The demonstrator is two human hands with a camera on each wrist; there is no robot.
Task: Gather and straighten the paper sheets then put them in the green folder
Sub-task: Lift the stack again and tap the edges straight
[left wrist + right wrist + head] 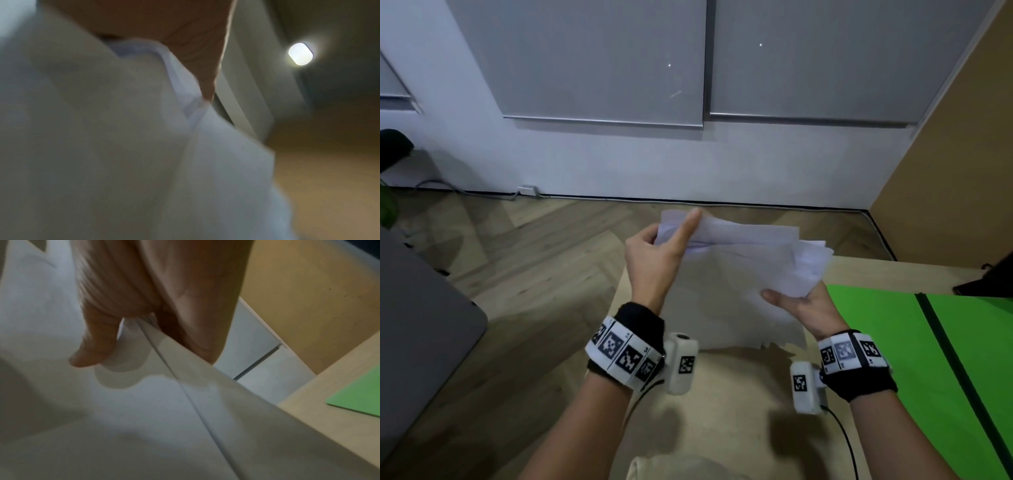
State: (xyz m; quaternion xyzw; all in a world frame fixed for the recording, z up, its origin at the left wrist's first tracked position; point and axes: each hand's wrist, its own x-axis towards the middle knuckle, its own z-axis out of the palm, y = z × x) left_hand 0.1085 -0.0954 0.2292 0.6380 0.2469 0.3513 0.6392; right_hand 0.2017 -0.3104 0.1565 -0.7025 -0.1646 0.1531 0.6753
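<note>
A loose, uneven stack of white paper sheets (739,274) is held upright above the pale wooden table (739,394), its edges fanned and out of line. My left hand (657,253) grips the stack's upper left corner, with the index finger stretched up along the top edge. My right hand (801,305) holds the right side, thumb on the front and fingers behind. The right wrist view shows the thumb (92,345) pressed on the sheets (144,418). The left wrist view is blurred, filled by paper (123,146). The open green folder (914,359) lies flat on the table to the right.
A grey tabletop (421,325) sits at the left edge and a dark object (993,277) at the table's far right. A wooden panel (945,154) stands at the right. The floor (534,257) lies beyond the table's far edge.
</note>
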